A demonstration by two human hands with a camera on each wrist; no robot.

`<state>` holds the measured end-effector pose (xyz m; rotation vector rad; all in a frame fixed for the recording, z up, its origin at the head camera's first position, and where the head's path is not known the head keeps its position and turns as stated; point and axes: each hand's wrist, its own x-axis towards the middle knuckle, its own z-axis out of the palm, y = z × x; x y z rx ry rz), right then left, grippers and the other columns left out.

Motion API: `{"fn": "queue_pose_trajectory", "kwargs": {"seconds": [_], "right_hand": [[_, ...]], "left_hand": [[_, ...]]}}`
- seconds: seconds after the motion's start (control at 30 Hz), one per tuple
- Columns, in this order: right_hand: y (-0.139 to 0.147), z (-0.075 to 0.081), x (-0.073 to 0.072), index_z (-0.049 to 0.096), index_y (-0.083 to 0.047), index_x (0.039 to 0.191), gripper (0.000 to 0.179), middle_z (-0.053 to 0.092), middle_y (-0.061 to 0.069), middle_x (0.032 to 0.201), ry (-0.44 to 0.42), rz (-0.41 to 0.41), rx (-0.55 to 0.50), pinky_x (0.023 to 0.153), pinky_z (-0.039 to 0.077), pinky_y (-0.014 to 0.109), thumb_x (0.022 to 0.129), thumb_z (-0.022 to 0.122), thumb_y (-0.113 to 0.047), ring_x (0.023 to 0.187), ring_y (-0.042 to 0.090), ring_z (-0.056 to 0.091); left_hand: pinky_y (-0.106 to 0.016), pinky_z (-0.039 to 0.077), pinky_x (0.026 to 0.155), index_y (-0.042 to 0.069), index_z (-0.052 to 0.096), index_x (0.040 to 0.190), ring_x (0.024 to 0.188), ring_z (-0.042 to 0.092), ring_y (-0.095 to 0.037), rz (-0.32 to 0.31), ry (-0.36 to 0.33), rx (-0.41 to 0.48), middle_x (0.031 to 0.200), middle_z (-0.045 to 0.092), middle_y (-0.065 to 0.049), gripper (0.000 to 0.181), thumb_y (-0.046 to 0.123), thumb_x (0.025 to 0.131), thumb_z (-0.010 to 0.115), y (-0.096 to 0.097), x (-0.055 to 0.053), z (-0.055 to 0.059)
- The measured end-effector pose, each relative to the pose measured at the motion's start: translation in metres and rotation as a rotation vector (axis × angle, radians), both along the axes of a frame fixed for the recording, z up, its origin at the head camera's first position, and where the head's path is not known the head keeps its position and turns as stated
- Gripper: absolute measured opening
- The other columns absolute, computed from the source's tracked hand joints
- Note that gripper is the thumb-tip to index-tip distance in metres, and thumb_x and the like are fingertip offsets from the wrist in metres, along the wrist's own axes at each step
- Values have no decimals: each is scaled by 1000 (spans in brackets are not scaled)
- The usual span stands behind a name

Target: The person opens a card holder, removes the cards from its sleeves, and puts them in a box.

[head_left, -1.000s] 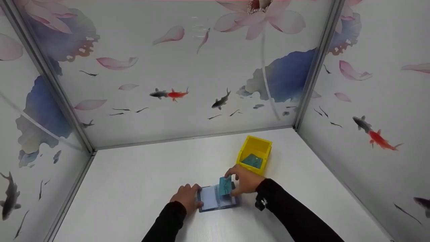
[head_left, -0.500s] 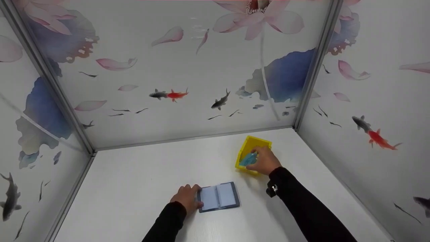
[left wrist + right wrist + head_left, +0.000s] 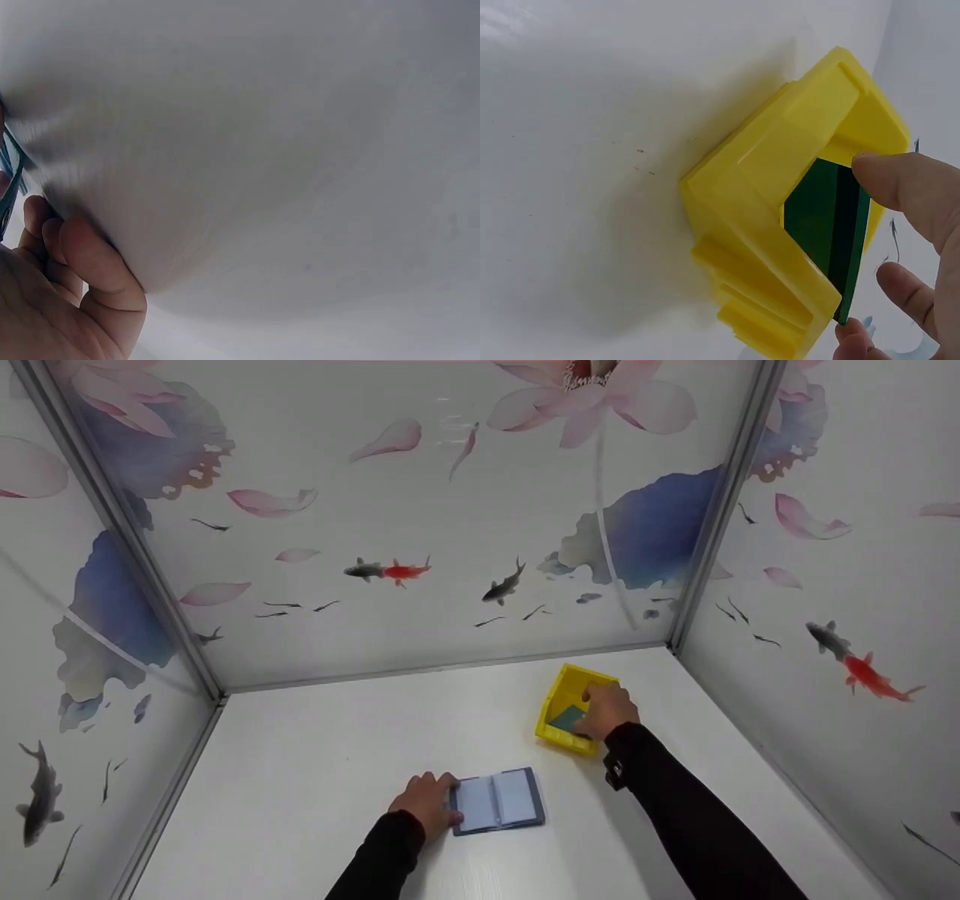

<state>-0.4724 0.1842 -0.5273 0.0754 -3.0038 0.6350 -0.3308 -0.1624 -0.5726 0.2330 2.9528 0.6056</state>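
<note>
A small card holder (image 3: 516,796) lies spread flat on the white table, its clear sleeves and dark blue border showing. My left hand (image 3: 422,805) holds its left edge; in the left wrist view the curled fingers (image 3: 97,259) lie low against the table, beside a bit of teal edge. Farther right, my right hand (image 3: 611,711) is at a yellow bin (image 3: 571,742), with dark green cards (image 3: 566,716) inside. In the right wrist view the thumb and a lower fingertip meet the cards' edges (image 3: 817,214), spread apart rather than closed round them.
White panels (image 3: 420,637) printed with fish and lotus flowers enclose the table (image 3: 330,750) at the back and both sides. Metal posts (image 3: 694,585) stand at the rear corners. The bin sits toward the back right.
My right hand has carried a teal card from above the holder into the yellow bin, and its fingers have loosened there. The left hand stays at the holder.
</note>
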Motion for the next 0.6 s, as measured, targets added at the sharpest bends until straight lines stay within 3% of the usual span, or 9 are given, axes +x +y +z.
{"fn": "queue_pose_trajectory", "kwargs": {"seconds": [0.3, 0.47, 0.6], "right_hand": [[-2, 7, 10, 77, -1, 117, 42, 74, 18, 118, -38, -18, 36, 103, 54, 59, 88, 96, -25, 115, 40, 62], [-5, 5, 15, 79, -2, 115, 36, 72, 18, 118, 5, 12, 70, 102, 53, 61, 91, 95, -23, 116, 42, 61], [-14, -1, 19, 79, -4, 118, 32, 69, 18, 120, 29, 37, 64, 103, 54, 62, 95, 92, -23, 116, 39, 61]], "left_hand": [[-49, 59, 94, 13, 69, 145, 105, 60, -26, -29, 25, -34, 112, 67, -8, 55, 35, 99, 90, 0, 0, -2], [-49, 59, 93, 15, 69, 147, 106, 59, -26, -9, 8, -22, 113, 66, -7, 57, 34, 98, 91, -1, -2, -4], [-44, 56, 85, 29, 64, 158, 101, 53, -23, -6, -2, -44, 112, 63, -8, 66, 34, 98, 90, -2, -6, -13]]}}
